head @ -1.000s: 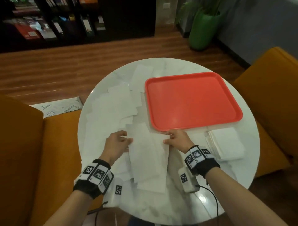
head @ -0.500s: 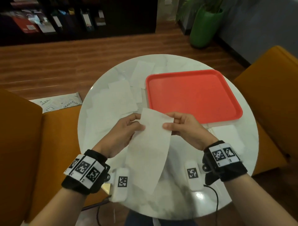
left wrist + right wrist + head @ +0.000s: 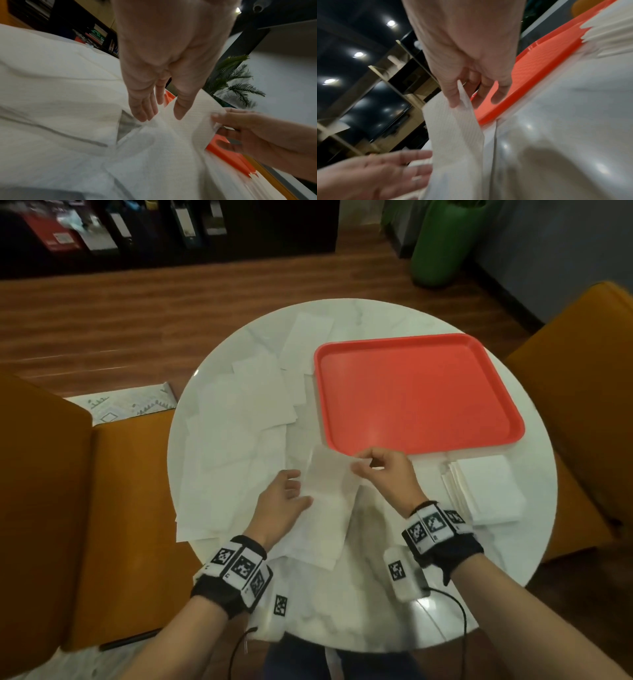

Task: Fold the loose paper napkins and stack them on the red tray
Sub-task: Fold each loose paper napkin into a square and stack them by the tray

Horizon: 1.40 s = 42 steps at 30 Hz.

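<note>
A white paper napkin [image 3: 325, 477] [image 3: 193, 121] [image 3: 453, 129] stands lifted just in front of the red tray [image 3: 414, 392] [image 3: 530, 75], which has nothing on it. My right hand [image 3: 380, 470] [image 3: 464, 94] pinches the napkin's upper right corner between thumb and fingers. My left hand [image 3: 284, 498] [image 3: 159, 108] is beside the napkin's left edge with fingers straight, holding nothing. Several loose napkins [image 3: 239, 422] lie spread over the left half of the round white table [image 3: 376, 611].
A stack of folded napkins [image 3: 483, 491] lies on the table right of my right hand, in front of the tray. Orange chairs [image 3: 582, 405] flank the table on both sides. A green pot [image 3: 442, 244] stands on the wooden floor behind.
Both hands had lifted one napkin off the table. Since then the left hand has let go of it and dropped down, while the right hand keeps hold of the upper corner.
</note>
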{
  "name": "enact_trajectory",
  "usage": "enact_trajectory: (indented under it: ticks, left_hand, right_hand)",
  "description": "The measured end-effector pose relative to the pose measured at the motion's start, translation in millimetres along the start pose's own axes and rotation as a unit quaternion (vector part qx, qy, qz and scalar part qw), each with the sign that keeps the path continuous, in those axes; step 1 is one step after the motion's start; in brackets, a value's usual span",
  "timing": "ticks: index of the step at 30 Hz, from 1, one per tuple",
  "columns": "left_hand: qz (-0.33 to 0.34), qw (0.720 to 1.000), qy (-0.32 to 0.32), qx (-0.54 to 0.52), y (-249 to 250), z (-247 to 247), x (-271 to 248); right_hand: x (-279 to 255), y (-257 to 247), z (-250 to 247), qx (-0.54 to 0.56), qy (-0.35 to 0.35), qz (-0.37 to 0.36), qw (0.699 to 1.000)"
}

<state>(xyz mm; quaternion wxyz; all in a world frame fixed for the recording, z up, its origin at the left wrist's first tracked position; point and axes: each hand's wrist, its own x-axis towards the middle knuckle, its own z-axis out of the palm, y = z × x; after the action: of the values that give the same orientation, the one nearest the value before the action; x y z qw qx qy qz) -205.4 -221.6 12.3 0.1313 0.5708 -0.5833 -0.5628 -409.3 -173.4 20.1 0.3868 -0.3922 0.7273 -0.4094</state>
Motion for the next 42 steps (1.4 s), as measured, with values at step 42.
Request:
enact_trajectory:
  ticks: [42]
  left_hand:
    - [0.283,0.882,0.011,0.377,-53.9,12.7,-12.2]
  right_hand:
    - [-99.2,83.2,60.1,-0.342,-0.039,-0.296,0.891]
